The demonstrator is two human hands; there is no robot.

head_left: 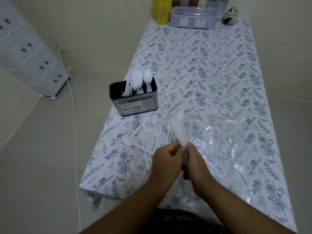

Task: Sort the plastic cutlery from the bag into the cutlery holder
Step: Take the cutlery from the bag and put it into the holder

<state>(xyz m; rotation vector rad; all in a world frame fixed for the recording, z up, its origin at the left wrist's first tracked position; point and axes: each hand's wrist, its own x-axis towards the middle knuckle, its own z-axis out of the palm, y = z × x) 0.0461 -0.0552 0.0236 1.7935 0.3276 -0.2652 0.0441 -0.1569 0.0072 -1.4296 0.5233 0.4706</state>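
A dark cutlery holder (pixel 135 103) stands near the table's left edge, with white plastic knives, forks (pixel 135 80) and a spoon (pixel 147 77) upright in its compartments. Several loose white forks and spoons (pixel 150 132) lie in a pile on the floral cloth in front of it. A clear plastic bag (pixel 219 137) lies flat to the right. My left hand (pixel 166 162) and my right hand (pixel 195 166) meet over the near part of the table. Both grip the handles of a bunch of white spoons (pixel 180 130), with a couple of forks beside them.
At the far end of the table (pixel 211 65) stand a yellow perforated canister (pixel 162 10), a lidded translucent box (pixel 194 17) and a small ceramic jar (pixel 229 16). On the floor at left are a white drawer unit (pixel 28 48) and a white cable (pixel 74 115).
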